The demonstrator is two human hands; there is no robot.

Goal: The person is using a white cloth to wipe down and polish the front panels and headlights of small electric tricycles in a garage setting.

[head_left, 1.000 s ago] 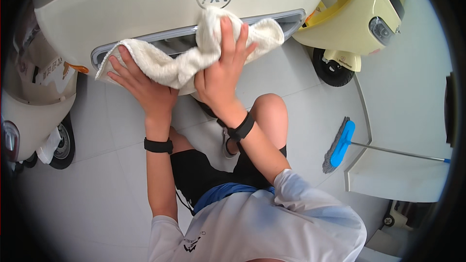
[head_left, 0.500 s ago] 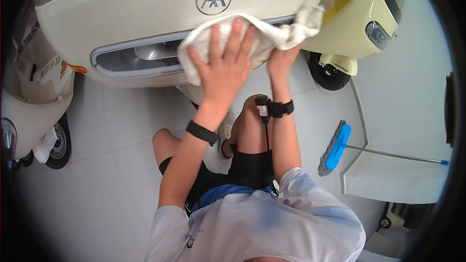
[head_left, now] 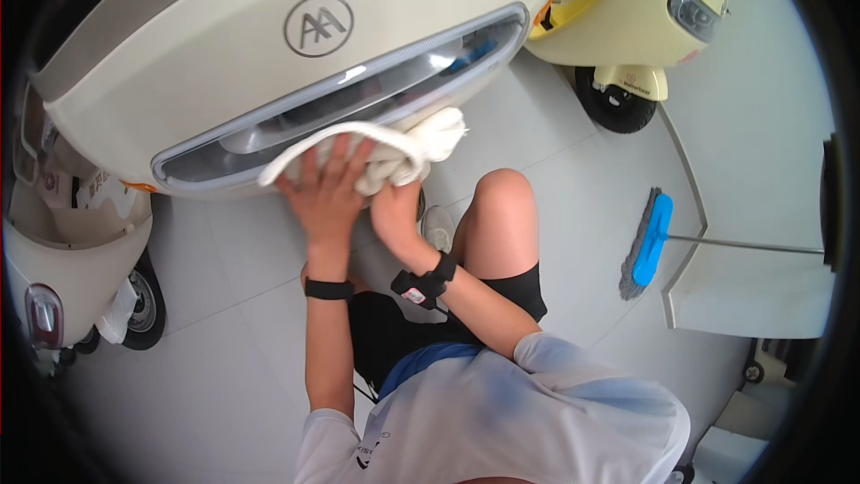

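Spread-fingered, my left hand (head_left: 324, 199) is lying over one soft, crumpled white cloth (head_left: 394, 142); my right hand (head_left: 397, 217) is touching its folds, how closed I cannot tell. The cloth is sitting at one o'clock from my left, twelve from my right, overlapping one long, glossy headlamp (head_left: 349, 99).

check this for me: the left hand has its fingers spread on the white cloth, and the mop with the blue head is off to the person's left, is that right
Not quite: in the head view, the mop with the blue head is off to the person's right. The left hand does have its fingers spread on the white cloth.
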